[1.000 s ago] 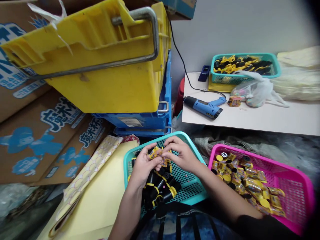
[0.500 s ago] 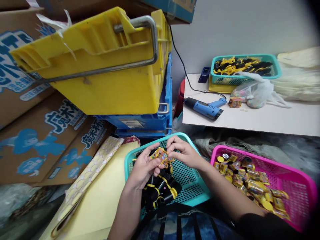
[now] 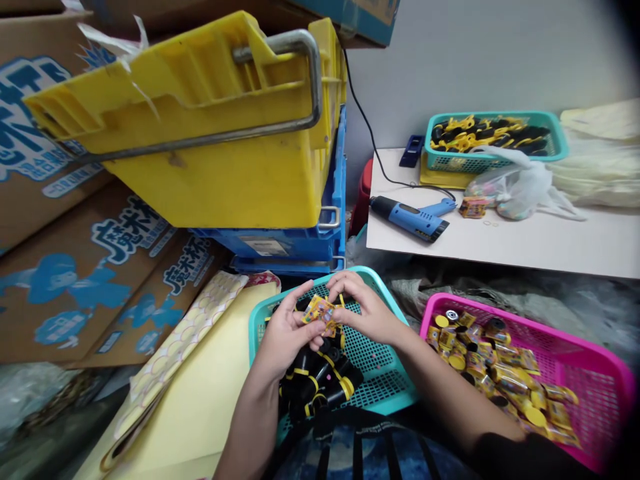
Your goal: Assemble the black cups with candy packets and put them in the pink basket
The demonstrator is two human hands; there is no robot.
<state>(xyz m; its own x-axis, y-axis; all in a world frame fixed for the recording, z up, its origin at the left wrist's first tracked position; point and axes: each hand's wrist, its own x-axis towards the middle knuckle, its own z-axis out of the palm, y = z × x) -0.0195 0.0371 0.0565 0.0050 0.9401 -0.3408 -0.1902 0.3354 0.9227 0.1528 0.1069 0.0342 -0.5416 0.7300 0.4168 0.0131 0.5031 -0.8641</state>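
Left hand (image 3: 284, 335), right hand (image 3: 367, 310) pinch wrapper (image 3: 319, 311) between them. Teal basket (image 3: 393, 383) below: black-yellow pieces (image 3: 316, 379); pink basket (image 3: 595, 403) right: wrapped pieces (image 3: 510, 377).

A loose black sleeve (image 3: 530, 453) covers the right upper arm and leaves the right forearm (image 3: 445, 387) bare. The left forearm (image 3: 250, 413) is bare too, as are the left hand (image 3: 283, 331) and right hand (image 3: 369, 311). The top (image 3: 343, 450) is black across its upper band, with small pale lettering (image 3: 375, 427), then mottled dark blue, crossed by black vertical stripes (image 3: 357, 457).
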